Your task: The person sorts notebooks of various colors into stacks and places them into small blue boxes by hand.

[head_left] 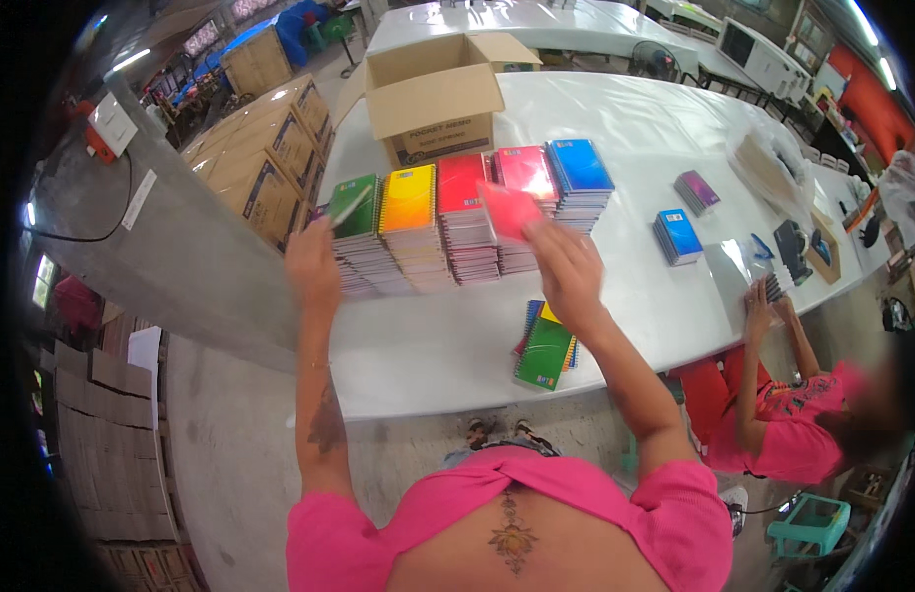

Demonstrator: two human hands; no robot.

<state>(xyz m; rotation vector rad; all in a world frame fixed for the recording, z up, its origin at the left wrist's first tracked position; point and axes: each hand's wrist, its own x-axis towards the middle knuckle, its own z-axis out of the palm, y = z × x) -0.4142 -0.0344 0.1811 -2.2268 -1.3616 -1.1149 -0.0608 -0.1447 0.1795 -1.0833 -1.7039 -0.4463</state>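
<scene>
Stacks of spiral notebooks stand in a row on the white table: green [356, 197], yellow [408, 207], red [461, 187], pink [526, 173] and blue [580, 168]. My right hand [568, 266], closed, holds a pink-red notebook [507, 213] tilted above the red and pink stacks, slightly blurred. At the green stack, my left hand [313, 264] is closed on a thin notebook [352, 207] seen nearly edge-on; its cover colour is unclear. A fanned small pile topped by a green notebook [545, 353] lies near the front edge, with yellow and blue ones beneath.
Behind the stacks stands an open cardboard box [433, 99]. Sealed cartons [270, 158] and a grey pillar [196, 227] are at the left. Farther right lie small blue [679, 237] and purple [697, 192] notebook piles. A co-worker [783, 414] in pink handles small items at the table's right edge.
</scene>
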